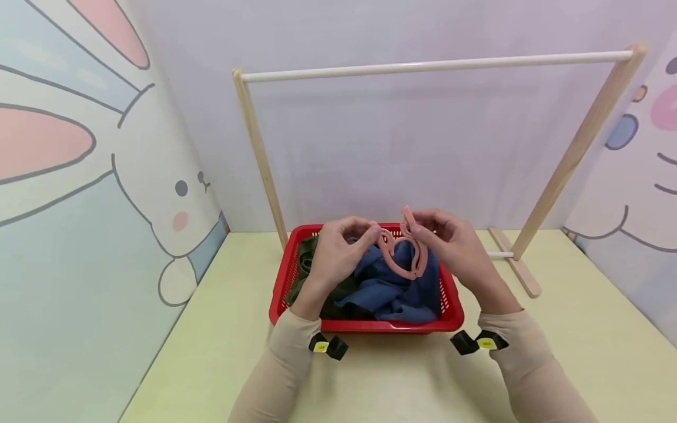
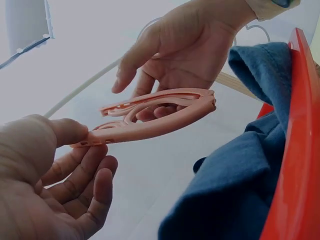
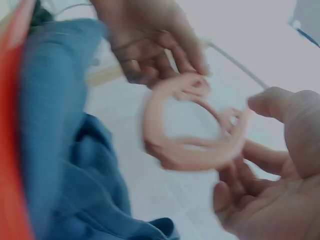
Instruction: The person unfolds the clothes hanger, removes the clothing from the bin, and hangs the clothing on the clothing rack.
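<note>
A wooden drying rack [image 1: 576, 144] stands at the back of the pale green tabletop [image 1: 582, 335], between rabbit-painted walls [image 1: 106, 176].

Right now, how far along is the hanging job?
Done: nothing hangs on the wooden rack's white rail. In hand: the left hand and right hand both hold the pink folding plastic hanger. Left: the blue garment and dark green garment lie in the red plastic basket.
</note>
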### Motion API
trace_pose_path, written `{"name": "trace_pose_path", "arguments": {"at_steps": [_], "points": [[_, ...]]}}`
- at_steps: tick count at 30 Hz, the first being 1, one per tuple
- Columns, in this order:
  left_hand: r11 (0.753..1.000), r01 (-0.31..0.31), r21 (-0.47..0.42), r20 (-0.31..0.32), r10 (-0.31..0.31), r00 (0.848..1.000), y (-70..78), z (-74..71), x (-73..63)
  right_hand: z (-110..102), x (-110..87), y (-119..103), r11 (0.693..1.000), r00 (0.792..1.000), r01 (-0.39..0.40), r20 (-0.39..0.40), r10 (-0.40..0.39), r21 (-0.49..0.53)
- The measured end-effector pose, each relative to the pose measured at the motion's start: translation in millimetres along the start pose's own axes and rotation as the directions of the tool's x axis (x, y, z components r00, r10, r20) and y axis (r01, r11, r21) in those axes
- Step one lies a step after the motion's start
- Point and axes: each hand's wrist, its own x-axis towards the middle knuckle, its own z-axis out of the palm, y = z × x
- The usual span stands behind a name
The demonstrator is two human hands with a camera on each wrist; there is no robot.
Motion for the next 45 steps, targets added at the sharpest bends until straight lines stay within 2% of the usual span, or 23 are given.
{"name": "trace_pose_path", "arguments": {"at_steps": [4, 9, 13, 21, 28, 35, 45], "points": [[0.999, -0.024, 0.022, 0.031, 0.023, 0.999, -0.3, 1.3, 1.7, -11, -2.3, 1, 0.997, 0.997, -0.054, 0.06, 0.051, 0.053], [0.998, -0.049, 0.039, 0.073, 0.046, 0.996, -0.5, 1.4, 1.6, -15, -5.1, -1, 0.998, 0.996, -0.044, 0.08, 0.039, 0.053], [0.997, -0.062, 0.047, 0.082, 0.058, 0.995, -0.6, 0.2, 1.6, -15, -5.7, -5, 0.999, 0.997, -0.025, 0.078, 0.022, 0.043], [0.997, -0.067, 0.025, 0.044, 0.066, 0.997, -2.2, -10.6, 3.1, -23, -7.8, -9, 0.999, 0.998, -0.038, 0.058, 0.036, 0.028], [0.999, -0.047, -0.008, 0.018, 0.047, 0.999, -1.6, -20.1, 4.1, -32, -10.3, -9, 0.997, 0.998, -0.06, 0.013, 0.061, -0.044], [0.999, -0.041, -0.019, -0.005, 0.04, 0.999, -0.5, -24.6, 5.1, -38, -11.0, -8, 0.998, 0.998, -0.056, 0.015, 0.056, 0.005], [0.998, -0.038, -0.054, -0.07, 0.034, 0.997, 2.6, -28.0, 8.2, -43, -12.1, -8, 0.999, 0.999, -0.029, -0.031, 0.028, -0.018]]}}
